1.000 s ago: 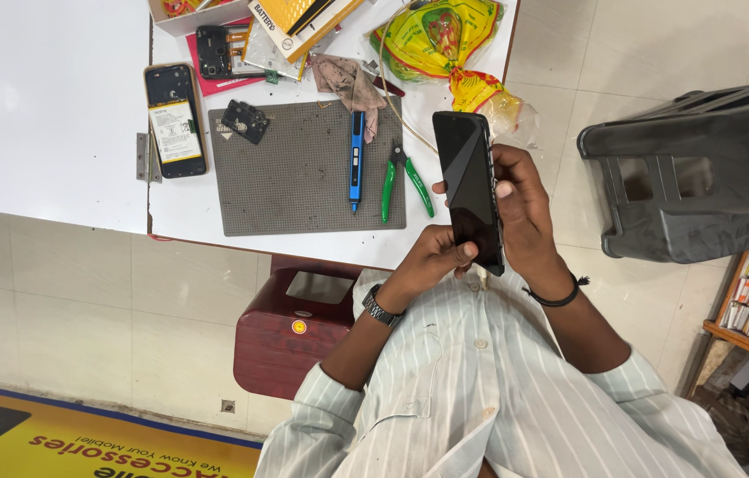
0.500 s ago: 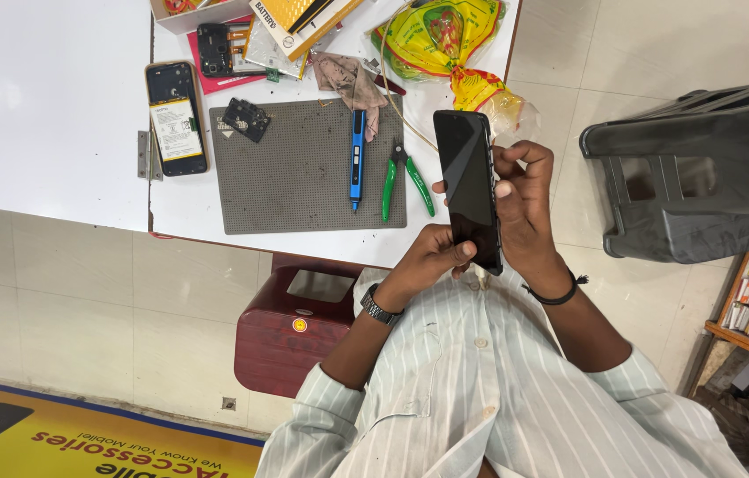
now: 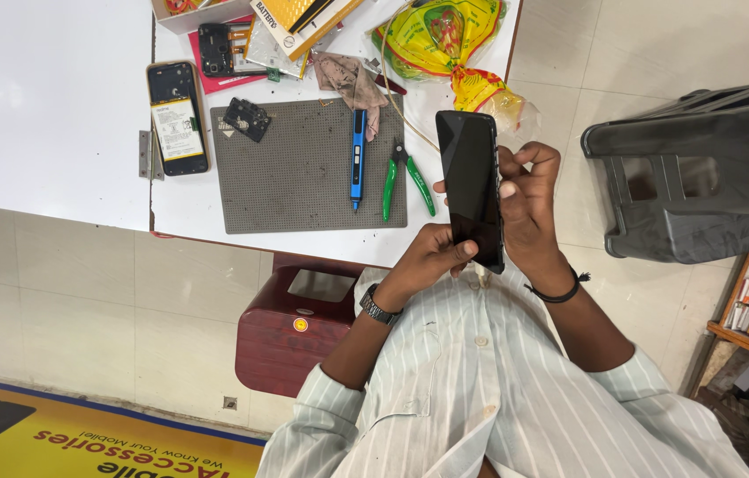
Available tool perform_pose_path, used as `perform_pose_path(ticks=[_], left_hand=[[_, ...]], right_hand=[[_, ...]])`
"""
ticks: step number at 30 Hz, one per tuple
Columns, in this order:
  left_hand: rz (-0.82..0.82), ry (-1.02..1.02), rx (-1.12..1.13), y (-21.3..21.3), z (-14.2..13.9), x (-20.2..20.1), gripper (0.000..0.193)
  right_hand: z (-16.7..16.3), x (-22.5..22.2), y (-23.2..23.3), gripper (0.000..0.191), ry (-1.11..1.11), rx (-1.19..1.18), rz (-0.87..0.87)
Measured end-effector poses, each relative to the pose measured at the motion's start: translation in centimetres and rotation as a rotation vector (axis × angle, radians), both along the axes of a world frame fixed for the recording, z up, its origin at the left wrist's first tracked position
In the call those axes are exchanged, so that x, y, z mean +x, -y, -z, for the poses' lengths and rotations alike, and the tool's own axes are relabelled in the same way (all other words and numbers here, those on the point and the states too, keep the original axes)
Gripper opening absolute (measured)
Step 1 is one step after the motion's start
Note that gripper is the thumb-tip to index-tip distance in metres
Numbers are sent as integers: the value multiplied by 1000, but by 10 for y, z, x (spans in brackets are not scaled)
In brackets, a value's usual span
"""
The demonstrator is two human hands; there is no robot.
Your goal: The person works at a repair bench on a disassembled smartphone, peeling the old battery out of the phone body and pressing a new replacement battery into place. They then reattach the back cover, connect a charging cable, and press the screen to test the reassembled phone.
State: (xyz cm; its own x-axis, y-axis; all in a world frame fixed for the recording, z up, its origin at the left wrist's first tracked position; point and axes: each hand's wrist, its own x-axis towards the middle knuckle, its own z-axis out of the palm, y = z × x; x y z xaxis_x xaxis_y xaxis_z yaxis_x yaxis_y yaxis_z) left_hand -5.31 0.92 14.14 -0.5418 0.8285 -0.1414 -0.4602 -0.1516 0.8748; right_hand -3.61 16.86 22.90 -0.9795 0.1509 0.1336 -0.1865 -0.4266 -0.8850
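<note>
slim black glossy smartphone point(image 3: 472, 188) held above white counter point(image 3: 56, 106) edge | right hand point(image 3: 529, 208) grasping its side | left hand point(image 3: 432, 257) pinching its bottom | green-handled pliers point(image 3: 403, 177), blue pen-shaped screwdriver point(image 3: 357, 155) lie unused on grey mat point(image 3: 303, 186)

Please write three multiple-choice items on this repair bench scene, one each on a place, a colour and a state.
1. Where do the pliers lie?
A. Right edge of the grey mat
B. On the floor
C. On the stool

2. What colour is the pen-shaped screwdriver?
A. Red
B. Blue
C. White

3. How is the black phone held?
A. Lying on the mat
B. In both hands, off the table
C. Inside the yellow bag

Answers: 1 A, their green handles rest at the mat's right edge. 2 B, its body is blue. 3 B, the right hand grips its side and the left hand its lower end.
</note>
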Motion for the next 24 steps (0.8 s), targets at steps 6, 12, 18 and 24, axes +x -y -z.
perform_pose_path(ticks=[6, 12, 18, 24], left_hand=[[-3, -35, -36, 2, -1, 3, 48], [0, -70, -63, 3, 2, 2, 46], [21, -52, -36, 5, -2, -1, 43], [26, -84, -44, 5, -4, -5, 43]], right_hand=[[8, 0, 0, 39, -83, -38, 22], [9, 0, -2, 37, -92, -43, -5], [14, 1, -2, 37, -65, -63, 17], [17, -3, 0, 39, -79, -54, 33]])
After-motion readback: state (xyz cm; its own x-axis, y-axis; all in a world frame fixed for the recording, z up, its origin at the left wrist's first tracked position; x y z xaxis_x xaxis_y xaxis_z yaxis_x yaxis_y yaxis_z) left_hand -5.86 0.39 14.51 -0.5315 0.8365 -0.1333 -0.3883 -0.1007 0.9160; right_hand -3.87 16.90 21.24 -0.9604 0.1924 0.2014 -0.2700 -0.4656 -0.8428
